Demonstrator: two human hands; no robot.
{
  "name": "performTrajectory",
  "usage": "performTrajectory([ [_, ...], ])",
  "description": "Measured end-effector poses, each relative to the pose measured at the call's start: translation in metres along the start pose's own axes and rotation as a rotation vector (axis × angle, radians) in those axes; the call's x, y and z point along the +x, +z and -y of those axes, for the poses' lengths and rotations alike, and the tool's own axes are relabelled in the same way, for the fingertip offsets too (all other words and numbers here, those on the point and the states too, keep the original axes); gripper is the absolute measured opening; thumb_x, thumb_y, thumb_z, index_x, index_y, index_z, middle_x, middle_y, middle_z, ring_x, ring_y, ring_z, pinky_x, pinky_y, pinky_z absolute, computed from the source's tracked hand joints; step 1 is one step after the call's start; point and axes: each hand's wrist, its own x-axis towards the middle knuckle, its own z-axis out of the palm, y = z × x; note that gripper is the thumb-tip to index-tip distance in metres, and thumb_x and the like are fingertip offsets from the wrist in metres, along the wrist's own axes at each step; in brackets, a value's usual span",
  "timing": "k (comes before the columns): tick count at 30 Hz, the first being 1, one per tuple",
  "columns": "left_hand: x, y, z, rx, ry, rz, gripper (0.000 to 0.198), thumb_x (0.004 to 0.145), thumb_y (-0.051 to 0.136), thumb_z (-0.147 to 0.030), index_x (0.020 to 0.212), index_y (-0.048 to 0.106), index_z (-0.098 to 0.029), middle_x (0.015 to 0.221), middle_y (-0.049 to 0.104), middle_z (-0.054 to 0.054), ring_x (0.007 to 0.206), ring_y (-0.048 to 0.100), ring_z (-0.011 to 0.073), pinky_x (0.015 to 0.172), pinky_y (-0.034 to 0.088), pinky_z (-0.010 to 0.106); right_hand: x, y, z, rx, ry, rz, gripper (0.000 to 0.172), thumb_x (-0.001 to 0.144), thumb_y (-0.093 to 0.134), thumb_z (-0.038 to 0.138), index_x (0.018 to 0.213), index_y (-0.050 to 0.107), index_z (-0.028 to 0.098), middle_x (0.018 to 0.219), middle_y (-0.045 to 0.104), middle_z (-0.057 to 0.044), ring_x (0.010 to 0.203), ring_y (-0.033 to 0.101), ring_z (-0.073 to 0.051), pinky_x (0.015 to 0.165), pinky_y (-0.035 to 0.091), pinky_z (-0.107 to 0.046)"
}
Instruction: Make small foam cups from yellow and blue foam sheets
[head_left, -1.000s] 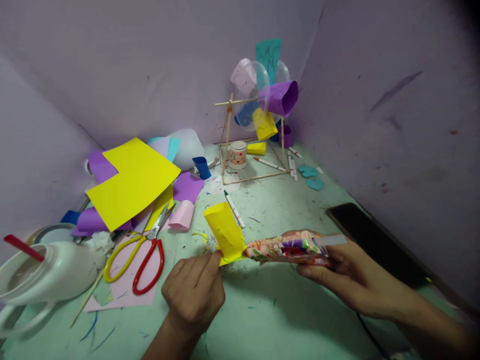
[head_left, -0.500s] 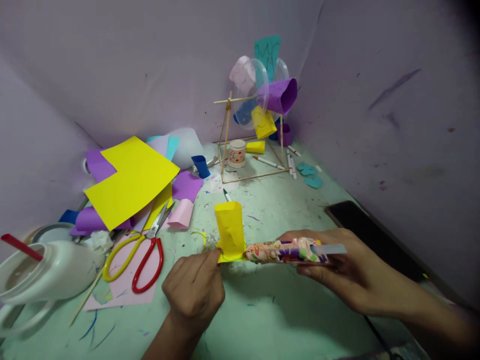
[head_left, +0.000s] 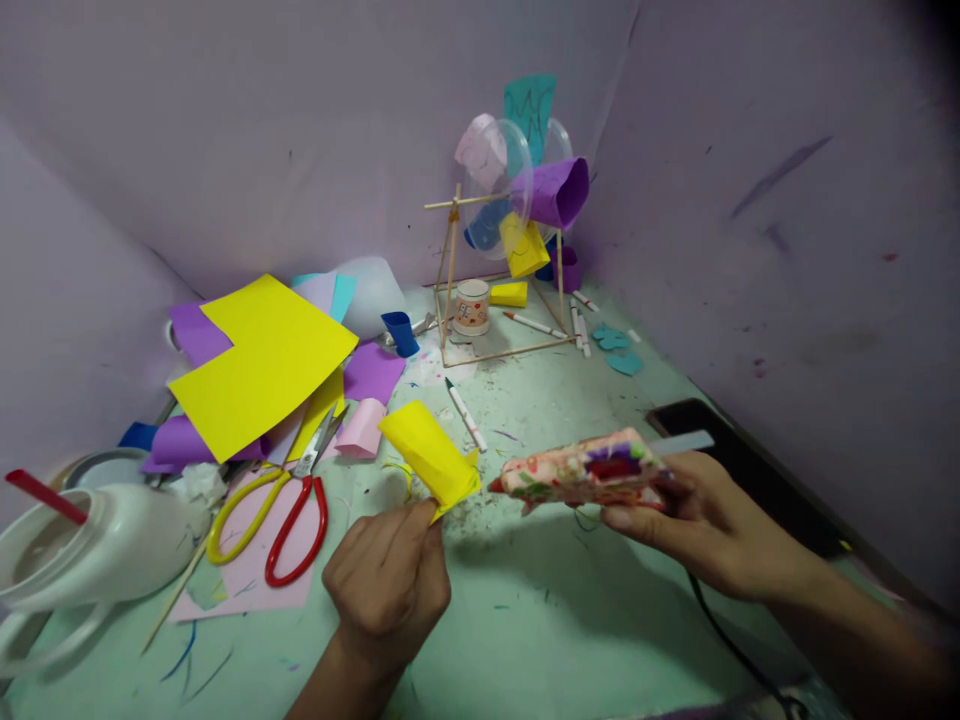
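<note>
Between the closed fingers of my left hand (head_left: 390, 575) is the lower edge of a yellow paper tube (head_left: 429, 455), tilted to the left. My right hand (head_left: 705, 530) is wrapped round a hot glue gun (head_left: 581, 468) with a flower-patterned cover. A translucent glue stick (head_left: 682, 442) sticks out of its back end. The gun's nozzle points left, a small gap away from the paper tube. Behind the tube a capped marker (head_left: 466, 413) lies on the table.
Scissors (head_left: 296, 500), a white jug (head_left: 112, 545) and coloured paper sheets (head_left: 262, 365) lie at the left. A stick frame (head_left: 452, 270) carrying a wheel with paper cups (head_left: 551, 192) stands at the back. A black phone-like slab (head_left: 735, 470) lies right; a cord (head_left: 739, 650) trails below my right hand.
The yellow paper tube has tipped from upright to leaning left in my left hand. The glue gun's nozzle has moved off it, and the gun is raised slightly.
</note>
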Motion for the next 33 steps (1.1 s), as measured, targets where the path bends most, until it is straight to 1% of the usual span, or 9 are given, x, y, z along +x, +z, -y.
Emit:
performTrajectory([
  [5, 0.004, -0.002, -0.006, 0.083, -0.001, -0.01, 0.009, 0.075, 0.06, -0.007, 0.079, 0.065, -0.013, 0.06, 0.066, 0.002, 0.056, 0.06, 0.0113, 0.057, 0.042, 0.023, 0.002, 0.03, -0.012, 0.548, 0.248, -0.035, 0.039, 0.066, 0.07, 0.043, 0.093, 0.065, 0.016, 0.05, 0.049, 0.005, 0.042, 0.036, -0.008, 0.038, 0.025, -0.02],
  [9, 0.005, 0.0, -0.016, 0.087, 0.072, -0.054, 0.014, 0.07, 0.063, -0.002, 0.081, 0.064, -0.01, 0.066, 0.069, 0.008, 0.061, 0.063, 0.0157, 0.059, 0.045, 0.026, 0.007, 0.065, -0.005, 0.719, 0.386, -0.201, 0.05, 0.052, 0.08, 0.033, 0.093, 0.056, 0.019, 0.064, 0.06, 0.003, 0.046, 0.045, -0.009, 0.038, 0.033, -0.019],
  [12, 0.003, 0.002, -0.023, 0.101, 0.108, -0.066, 0.015, 0.07, 0.061, -0.002, 0.082, 0.065, -0.009, 0.069, 0.07, 0.01, 0.063, 0.064, 0.0185, 0.06, 0.046, 0.029, 0.008, 0.083, -0.002, 0.769, 0.402, -0.297, 0.053, 0.047, 0.082, 0.027, 0.092, 0.053, 0.02, 0.071, 0.063, 0.003, 0.049, 0.051, -0.01, 0.037, 0.039, -0.019],
  [19, 0.004, 0.005, -0.025, 0.039, 0.152, -0.04, 0.013, 0.072, 0.058, -0.005, 0.082, 0.063, -0.011, 0.067, 0.069, 0.008, 0.06, 0.064, 0.0159, 0.061, 0.047, 0.026, 0.005, 0.089, 0.0, 0.803, 0.352, -0.272, 0.048, 0.05, 0.077, 0.017, 0.09, 0.052, 0.017, 0.072, 0.063, 0.004, 0.054, 0.056, -0.01, 0.04, 0.045, -0.018],
  [23, 0.007, 0.004, -0.024, 0.026, 0.19, -0.01, 0.016, 0.07, 0.057, -0.001, 0.083, 0.063, -0.009, 0.065, 0.069, 0.009, 0.059, 0.063, 0.0165, 0.059, 0.046, 0.027, 0.006, 0.087, -0.001, 0.743, 0.279, -0.221, 0.042, 0.054, 0.076, 0.02, 0.09, 0.054, 0.017, 0.073, 0.062, 0.003, 0.055, 0.055, -0.01, 0.038, 0.042, -0.017],
  [27, 0.001, 0.001, -0.019, -0.036, 0.184, 0.047, 0.019, 0.069, 0.063, -0.008, 0.088, 0.062, -0.009, 0.068, 0.069, 0.011, 0.06, 0.064, 0.0187, 0.059, 0.047, 0.028, 0.009, 0.089, -0.001, 0.683, 0.278, -0.263, 0.045, 0.057, 0.074, 0.021, 0.096, 0.053, 0.018, 0.085, 0.064, -0.001, 0.062, 0.058, -0.012, 0.036, 0.038, -0.017],
  [29, -0.004, -0.001, -0.017, -0.17, 0.072, 0.119, 0.02, 0.07, 0.066, -0.018, 0.088, 0.062, -0.012, 0.071, 0.07, 0.009, 0.063, 0.065, 0.0197, 0.062, 0.05, 0.028, 0.009, 0.089, 0.001, 0.656, 0.304, -0.277, 0.043, 0.059, 0.072, 0.022, 0.097, 0.052, 0.018, 0.088, 0.064, -0.003, 0.066, 0.061, -0.015, 0.037, 0.039, -0.018],
  [30, -0.006, -0.001, -0.017, -0.257, -0.059, 0.151, 0.017, 0.072, 0.065, -0.023, 0.086, 0.062, -0.014, 0.071, 0.07, 0.008, 0.065, 0.066, 0.0199, 0.063, 0.052, 0.028, 0.01, 0.089, 0.002, 0.642, 0.316, -0.281, 0.043, 0.059, 0.072, 0.022, 0.097, 0.051, 0.017, 0.089, 0.064, -0.004, 0.069, 0.062, -0.016, 0.037, 0.04, -0.018],
  [33, -0.003, -0.004, -0.024, -0.552, -0.675, 0.17, 0.02, 0.076, 0.061, -0.033, 0.091, 0.061, -0.019, 0.08, 0.07, 0.004, 0.074, 0.068, 0.0185, 0.066, 0.054, 0.024, 0.01, 0.089, 0.006, 0.61, 0.325, -0.29, 0.043, 0.059, 0.071, 0.02, 0.097, 0.051, 0.017, 0.09, 0.065, -0.006, 0.075, 0.064, -0.019, 0.038, 0.042, -0.019],
])
